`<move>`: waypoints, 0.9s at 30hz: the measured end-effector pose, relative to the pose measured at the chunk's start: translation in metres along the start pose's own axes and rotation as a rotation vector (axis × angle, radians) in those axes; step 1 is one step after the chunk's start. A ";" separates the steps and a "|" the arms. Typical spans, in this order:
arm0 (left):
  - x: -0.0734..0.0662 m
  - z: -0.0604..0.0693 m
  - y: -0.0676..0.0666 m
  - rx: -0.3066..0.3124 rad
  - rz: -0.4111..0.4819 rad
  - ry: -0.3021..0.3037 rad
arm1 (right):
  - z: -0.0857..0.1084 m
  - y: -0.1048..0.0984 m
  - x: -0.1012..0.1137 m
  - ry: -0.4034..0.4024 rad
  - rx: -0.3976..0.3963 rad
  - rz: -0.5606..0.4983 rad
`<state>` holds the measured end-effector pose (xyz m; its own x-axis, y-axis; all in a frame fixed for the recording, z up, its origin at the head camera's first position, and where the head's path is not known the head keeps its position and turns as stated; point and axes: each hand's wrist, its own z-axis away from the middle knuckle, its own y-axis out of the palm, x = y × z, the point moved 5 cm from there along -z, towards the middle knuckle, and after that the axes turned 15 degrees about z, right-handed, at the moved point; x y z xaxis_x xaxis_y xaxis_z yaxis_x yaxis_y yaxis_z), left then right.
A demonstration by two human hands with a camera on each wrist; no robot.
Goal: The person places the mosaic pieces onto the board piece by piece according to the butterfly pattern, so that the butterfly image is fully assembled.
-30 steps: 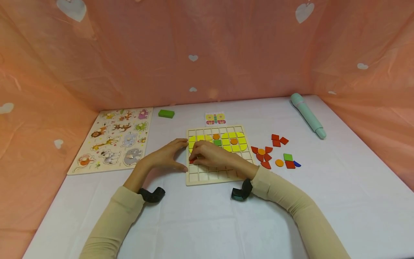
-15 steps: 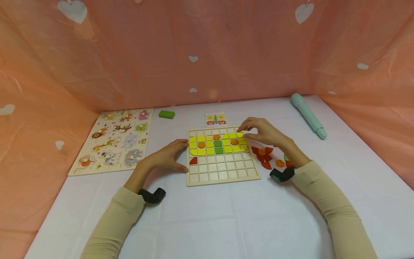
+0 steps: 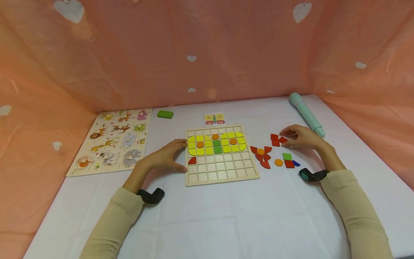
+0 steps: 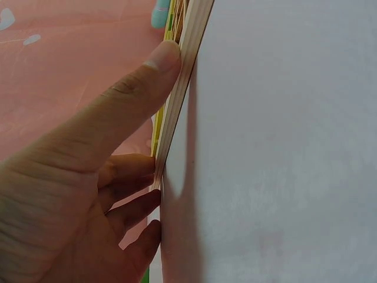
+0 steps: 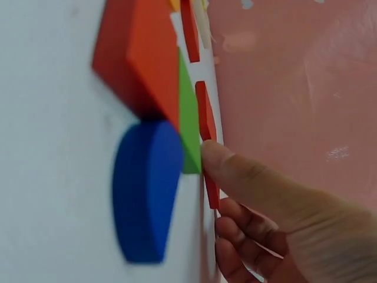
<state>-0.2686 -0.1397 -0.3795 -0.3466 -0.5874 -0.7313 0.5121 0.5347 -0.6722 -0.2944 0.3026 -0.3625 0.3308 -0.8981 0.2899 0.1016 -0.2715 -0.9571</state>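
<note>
- Pale wooden square-grid board (image 3: 222,167): flat on white cloth (image 3: 200,223), flat yellow tiles (image 3: 200,151) on far half.
- Left hand (image 3: 164,155): thumb and fingers spread, touching board's left edge.
- Right hand (image 3: 303,137): thumb, fingertips either side of flat red square tile (image 3: 283,140); whether clamped, cannot tell.

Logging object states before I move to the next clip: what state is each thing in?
Grid board: flat, partly filled
Left hand: thumb and fingers at the board's edge
Right hand: thumb and fingertips at a red tile, grip unclear
Loose tiles: scattered right of the board
Pattern card: flat, picture up
Animal puzzle: flat, picture up
Green block: lying flat
Mint wand: lying on its side
</note>
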 end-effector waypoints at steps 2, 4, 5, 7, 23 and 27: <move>0.000 0.000 0.000 0.001 0.000 -0.004 | 0.000 0.002 -0.002 0.007 -0.010 0.006; 0.000 0.000 0.001 0.002 -0.001 -0.005 | 0.000 0.003 -0.003 0.010 -0.015 0.012; 0.000 0.000 0.001 0.002 -0.003 -0.005 | 0.000 0.003 -0.002 0.008 -0.016 0.015; 0.000 0.000 0.001 0.002 -0.004 -0.003 | 0.000 0.003 -0.002 0.002 -0.014 0.020; 0.000 0.001 -0.003 -0.006 -0.003 -0.011 | -0.040 -0.003 0.125 -0.159 -0.078 -0.242; 0.000 0.001 -0.001 0.002 -0.001 -0.015 | -0.048 0.017 0.175 -0.289 -0.074 -0.306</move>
<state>-0.2688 -0.1410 -0.3790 -0.3354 -0.5971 -0.7287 0.5135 0.5327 -0.6727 -0.2798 0.1244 -0.3278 0.5467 -0.6412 0.5385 0.1713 -0.5438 -0.8215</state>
